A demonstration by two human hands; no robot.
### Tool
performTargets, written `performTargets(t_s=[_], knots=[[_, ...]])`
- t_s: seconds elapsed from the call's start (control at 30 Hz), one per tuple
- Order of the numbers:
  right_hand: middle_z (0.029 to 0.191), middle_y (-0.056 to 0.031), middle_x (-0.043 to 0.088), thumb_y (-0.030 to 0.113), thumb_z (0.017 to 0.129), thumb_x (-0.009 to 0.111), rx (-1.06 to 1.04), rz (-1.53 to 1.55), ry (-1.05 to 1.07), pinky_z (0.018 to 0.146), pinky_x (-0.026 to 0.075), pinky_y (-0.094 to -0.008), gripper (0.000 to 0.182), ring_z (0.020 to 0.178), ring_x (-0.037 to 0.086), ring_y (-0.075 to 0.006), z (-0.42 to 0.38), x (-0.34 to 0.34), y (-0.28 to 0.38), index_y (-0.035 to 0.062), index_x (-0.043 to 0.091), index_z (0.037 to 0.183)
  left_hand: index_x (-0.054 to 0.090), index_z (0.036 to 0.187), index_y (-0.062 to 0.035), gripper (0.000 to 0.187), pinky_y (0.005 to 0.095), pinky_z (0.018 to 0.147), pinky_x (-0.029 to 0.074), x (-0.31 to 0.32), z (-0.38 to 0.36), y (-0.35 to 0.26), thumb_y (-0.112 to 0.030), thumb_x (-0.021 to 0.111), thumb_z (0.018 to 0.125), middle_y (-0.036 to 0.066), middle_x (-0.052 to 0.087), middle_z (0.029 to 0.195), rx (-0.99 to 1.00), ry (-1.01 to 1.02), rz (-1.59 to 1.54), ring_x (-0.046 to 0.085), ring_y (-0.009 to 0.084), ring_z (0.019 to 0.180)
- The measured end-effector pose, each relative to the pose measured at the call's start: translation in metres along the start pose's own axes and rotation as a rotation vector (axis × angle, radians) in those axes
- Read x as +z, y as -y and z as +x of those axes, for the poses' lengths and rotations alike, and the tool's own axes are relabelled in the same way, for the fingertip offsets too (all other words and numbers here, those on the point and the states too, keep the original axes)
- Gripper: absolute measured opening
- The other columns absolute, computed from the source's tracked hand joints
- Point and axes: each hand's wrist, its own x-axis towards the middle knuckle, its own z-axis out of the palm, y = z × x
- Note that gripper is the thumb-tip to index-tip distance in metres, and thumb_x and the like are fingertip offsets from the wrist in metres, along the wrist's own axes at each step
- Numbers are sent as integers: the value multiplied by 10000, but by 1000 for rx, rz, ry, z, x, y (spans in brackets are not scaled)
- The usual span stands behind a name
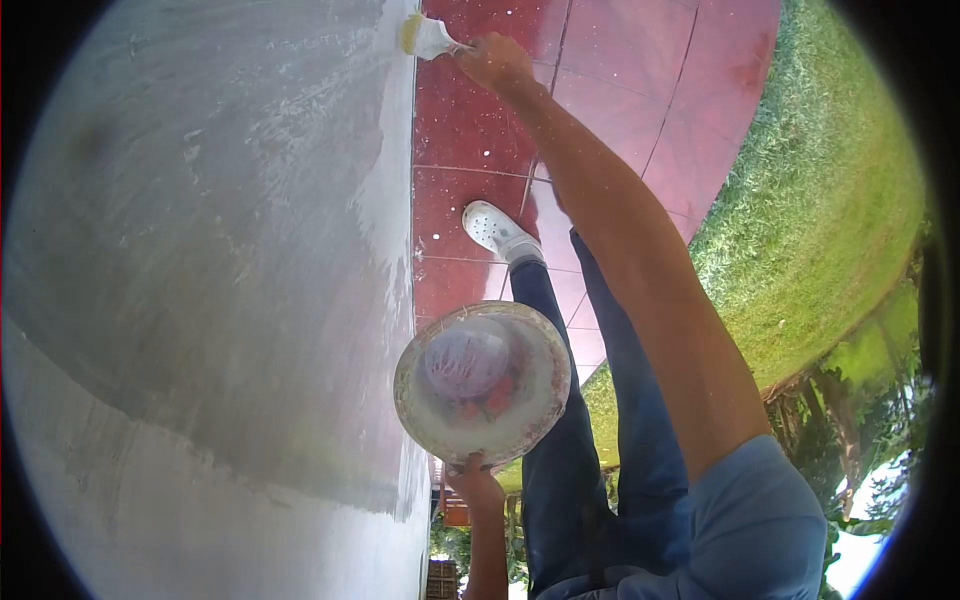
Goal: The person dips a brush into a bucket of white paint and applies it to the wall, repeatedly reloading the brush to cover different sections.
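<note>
One white flat brush (432, 39), bristles and long axis toward grey wall (230, 260) | right hand (497, 63) gripping brush, left hand (476, 486) round basin (540, 425) | red tiles (470, 130) alongside

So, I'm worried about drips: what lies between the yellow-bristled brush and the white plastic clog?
Red floor tiles with a few white spots lie between the brush and the clog in the head view.

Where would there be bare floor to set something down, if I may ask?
Free: the speckled red tiles between wall, brush and shoe; also those between the right forearm and grass. Crowded: around the bowl and legs.
</note>
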Motion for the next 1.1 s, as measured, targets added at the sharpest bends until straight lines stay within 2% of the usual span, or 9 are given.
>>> performTargets(t_s=[0.1, 0.23, 0.43, 0.6, 0.73, 0.93, 1.0, 1.03, 1.1], knots=[[820, -236, 677, 418, 914, 571, -170, 72, -65, 721, 525, -513, 405, 790, 653, -436, -34, -4, 41, 35, 699, 887, 441, 1266, 68, 540, 381, 949, 451, 5, -4, -4, -12, 637, 769, 157, 552, 1212, -100, -66, 77, 550, 262, 1087], [556, -169, 576, 289, 906, 638, -207, 424, 132, 532, 471, -478, 265, 524, 599, -380, -188, -65, 109, 44, 632, 806, 433, 1279, 63, 561, 387, 955, 448, 10, -2, -14, -21, 643, 765, 157, 545, 1240, -129, -21, -118, 545, 267, 1104], [687, -47, 627, 248, 817, 702, -891, 576, 565, 623, 453, -392, 174, 624, 613, -265, -229, -96, 108, 141, 677, 952, 466, 1260, 64, 535, 383, 949, 450, 0, -2, -9, -8, 636, 759, 149, 555, 1235, -51, 54, 48, 553, 255, 1096], [778, -135, 699, 272, 831, 757, -749, 334, 420, 601, 486, -346, 238, 642, 658, -217, -58, -87, 93, 79, 746, 970, 547, 1163, 73, 409, 388, 934, 460, 5, -8, -12, -6, 616, 768, 153, 578, 1201, 55, 5, -69, 568, 254, 1067], [817, -278, 662, 290, 864, 613, -787, -14, 254, 669, 506, -433, 315, 734, 678, -340, -19, -152, 90, 16, 727, 970, 576, 1112, 86, 337, 396, 932, 463, -8, -9, 1, 8, 603, 786, 190, 546, 1232, 137, 94, 226, 548, 280, 1116], [964, -244, 687, 224, 936, 545, -535, 573, -380, 748, 516, -385, 344, 816, 681, -318, -18, -150, 92, -8, 655, 1165, 577, 1113, 99, 293, 401, 948, 452, -14, -12, 6, 23, 567, 830, 246, 505, 1241, 424, 137, 882, 535, 327, 1142], [1014, -198, 701, 202, 963, 516, -507, 330, -305, 807, 508, -349, 367, 874, 663, -286, -56, -126, 117, -40, 609, 1223, 531, 1171, 98, 379, 395, 962, 442, -9, -8, 15, -8, 604, 814, 224, 514, 1244, 97, 74, 344, 538, 308, 1130], [830, -190, 674, 204, 880, 698, -526, 294, -464, 624, 519, -393, 316, 677, 659, -309, -85, -90, 123, 40, 687, 1150, 531, 1171, 98, 379, 395, 962, 442, -5, -9, 8, -8, 604, 814, 224, 514, 1244, 102, 74, 341, 538, 308, 1130], [881, -196, 650, 127, 913, 644, -473, 494, -206, 616, 527, -392, 429, 671, 645, -324, -165, -73, 137, 37, 572, 1325, 433, 1258, 96, 533, 385, 961, 443, 4, -15, -12, -49, 647, 792, 202, 520, 1244, -151, -48, -16, 536, 282, 1124]])
